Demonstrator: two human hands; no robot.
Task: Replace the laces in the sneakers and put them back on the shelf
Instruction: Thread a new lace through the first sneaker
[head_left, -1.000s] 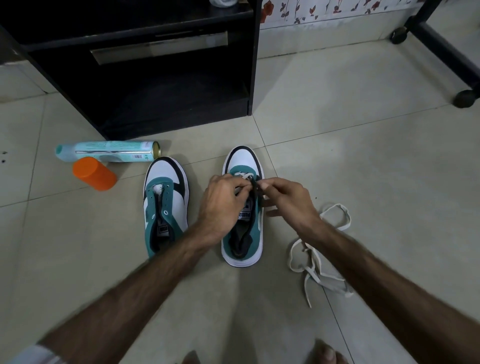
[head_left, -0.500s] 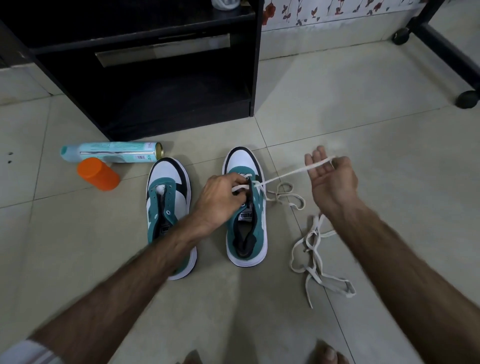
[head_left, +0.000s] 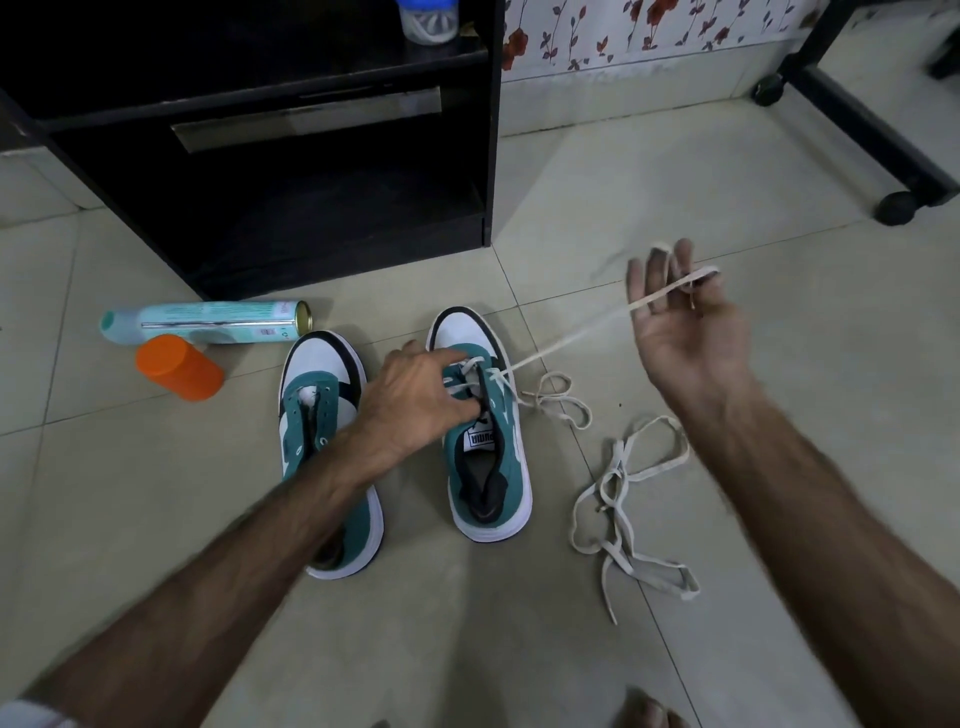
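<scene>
Since half a second ago the right hand has gone further up and right of centre frame, drawing the cream flat lace out longer from the right-hand teal-and-white sneaker; the left hand has stayed on that shoe. Right hand: palm toward the camera, fingers loosely spread, lace looped over the fingertips and caught between them near the thumb; exact pinch point is blurred. The lace runs taut, diagonally down-left, to the top eyelets of the sneaker at centre frame, and slack from it coils on the tile just right of the toe. Left hand: lies over the shoe's eyelet area, fingers curled down onto the crossed lace and tongue, pressing there. Second teal-and-white sneaker stands just left of the first, parallel, with no lace visible, its heel partly hidden by the left forearm. A loose tangled cream shoelace lies on the pale floor tiles, lower right of the shoes. Left of frame: a pale-teal aerosol can lies on its side, an orange plastic cap touching its near side. Black wooden shelf unit stands upper left, behind the shoes.
</scene>
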